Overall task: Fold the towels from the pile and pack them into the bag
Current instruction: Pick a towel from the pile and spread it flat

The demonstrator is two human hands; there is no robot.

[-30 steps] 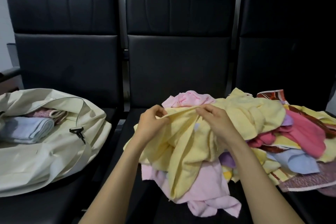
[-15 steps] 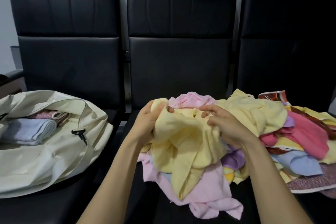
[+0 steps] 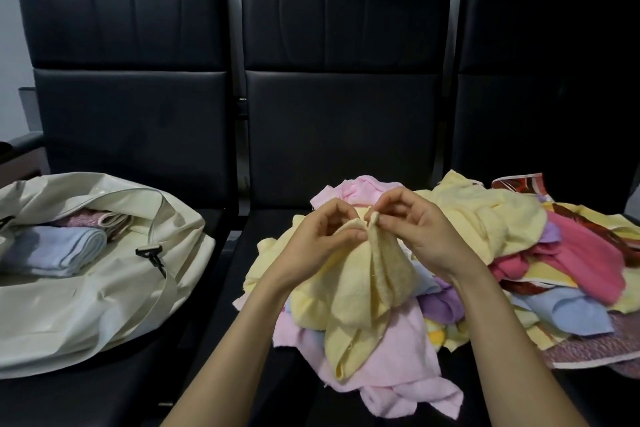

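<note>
on my feed the left hand (image 3: 322, 239) and the right hand (image 3: 419, 236) were drawn close together above the middle seat (image 3: 242, 253). each pinched the top edge of a pale yellow towel (image 3: 363, 295) between thumb and fingertips, the other fingers loosely curled. the two pinches nearly touched, so the cloth bunched into a peak there and hung down in folds. its long axis ran from that peak toward me, and the narrow lower tip pointed at the near edge of the seat and lay on a light pink towel (image 3: 398, 360). the yellow towel sat at the left end of the pile of towels (image 3: 571, 253), which spread over the middle and right seats of the black padded chairs in yellow, deep pink, purple, blue and a printed pattern. on the left seat the cream bag (image 3: 104, 305) slumped with its mouth gaping, a black clip (image 3: 150, 253) hanging from its strap. inside it i could see a folded light blue towel (image 3: 59, 250), its long axis lying left to right, and a folded pinkish towel (image 3: 90, 220) just behind it.
</note>
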